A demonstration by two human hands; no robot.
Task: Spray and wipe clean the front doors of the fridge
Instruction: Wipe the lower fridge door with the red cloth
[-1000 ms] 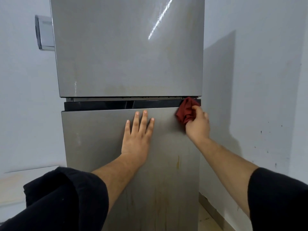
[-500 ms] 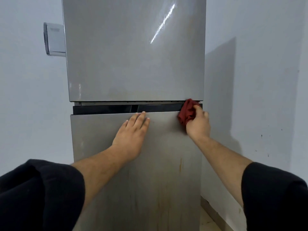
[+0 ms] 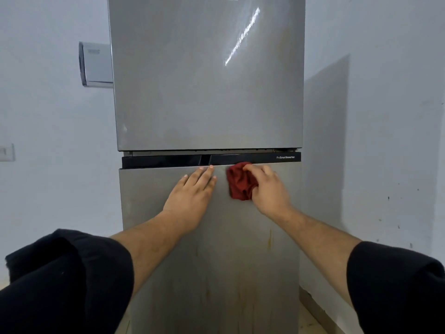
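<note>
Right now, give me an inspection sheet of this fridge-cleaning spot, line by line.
Surface: lower fridge door carries brownish drip streaks below the hands; upper fridge door looks cleaner, with a bright glare line.
Job's things: red cloth bunched against the top of the lower door, just under the black strip. No spray bottle seen.
Clutter: nothing seen.
Hands: right hand grips the cloth; left hand lies flat and open on the lower door, fingertips at its top edge.
Cables: nothing seen.
Surroundings: white wall with dark specks at right; wall-mounted box and a switch plate at left.
</note>
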